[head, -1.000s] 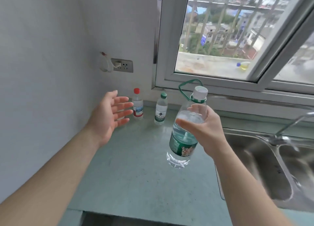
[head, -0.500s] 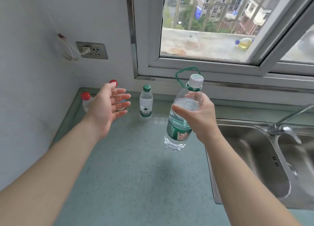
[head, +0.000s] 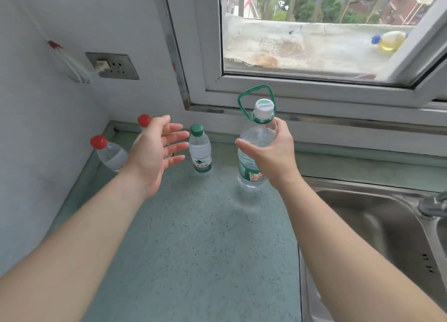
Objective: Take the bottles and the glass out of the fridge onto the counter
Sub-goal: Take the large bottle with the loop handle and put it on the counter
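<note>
My right hand (head: 273, 152) grips the shoulder of a large clear water bottle (head: 251, 176) with a white cap, a green carry loop and a green label. Its base rests on or hovers just above the green speckled counter (head: 205, 244); I cannot tell which. My left hand (head: 154, 149) hovers open, palm turned right, over the counter's back left. Behind it stand a small green-capped bottle (head: 199, 149), a red-capped bottle (head: 110, 153) near the wall, and a second red-capped bottle (head: 144, 120), mostly hidden by my fingers. No glass and no fridge are visible.
A steel sink (head: 377, 237) with a tap (head: 433, 205) lies at the right. The white wall at the left carries a socket (head: 112, 66) with a plug and cable. A window frame (head: 314, 91) runs along the back; a yellow bottle (head: 389, 39) lies on the ledge outside.
My right hand has lowered the large bottle toward the counter and further back. The view has tilted down and left, so a second red-capped bottle near the wall has come into sight.
</note>
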Tool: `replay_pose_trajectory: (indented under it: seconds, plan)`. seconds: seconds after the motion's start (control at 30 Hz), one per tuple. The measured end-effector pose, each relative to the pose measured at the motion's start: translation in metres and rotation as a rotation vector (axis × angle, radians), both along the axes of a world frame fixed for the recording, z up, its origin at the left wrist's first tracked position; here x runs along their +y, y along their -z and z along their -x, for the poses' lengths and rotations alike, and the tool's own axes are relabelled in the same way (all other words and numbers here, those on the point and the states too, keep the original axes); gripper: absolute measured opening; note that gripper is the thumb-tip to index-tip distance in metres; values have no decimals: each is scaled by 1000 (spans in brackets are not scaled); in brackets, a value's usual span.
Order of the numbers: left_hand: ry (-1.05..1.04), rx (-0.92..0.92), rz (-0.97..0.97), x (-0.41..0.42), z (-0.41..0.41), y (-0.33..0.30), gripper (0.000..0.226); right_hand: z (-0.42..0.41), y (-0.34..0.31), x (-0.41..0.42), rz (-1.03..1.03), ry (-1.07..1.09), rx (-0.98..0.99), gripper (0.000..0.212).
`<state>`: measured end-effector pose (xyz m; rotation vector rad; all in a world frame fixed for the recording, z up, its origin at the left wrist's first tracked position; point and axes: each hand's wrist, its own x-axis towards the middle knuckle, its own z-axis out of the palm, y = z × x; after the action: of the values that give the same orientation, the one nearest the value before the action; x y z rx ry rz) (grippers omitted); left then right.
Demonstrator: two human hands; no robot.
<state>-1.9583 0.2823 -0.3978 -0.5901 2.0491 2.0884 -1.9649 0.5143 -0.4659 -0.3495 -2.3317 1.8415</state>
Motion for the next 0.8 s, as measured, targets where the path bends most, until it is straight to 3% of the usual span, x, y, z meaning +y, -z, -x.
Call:
replay_pose_trajectory:
  seconds: [0.37, 0.57, 0.7, 0.8]
  plan:
    - [-19, -8, 46, 14, 12, 7, 37, 15, 29, 14, 43, -103, -43, 86]
    - [-26, -22, 45, 20, 6, 7, 37, 18, 21, 13, 65, -203, -151, 115]
    - [-7, -22, 43, 21, 1, 3, 38, 11, 10, 23, 206, -242, -229, 131]
    - [8, -17, 32, 22, -3, -1, 38, -3, -6, 28, 289, -195, -278, 120]
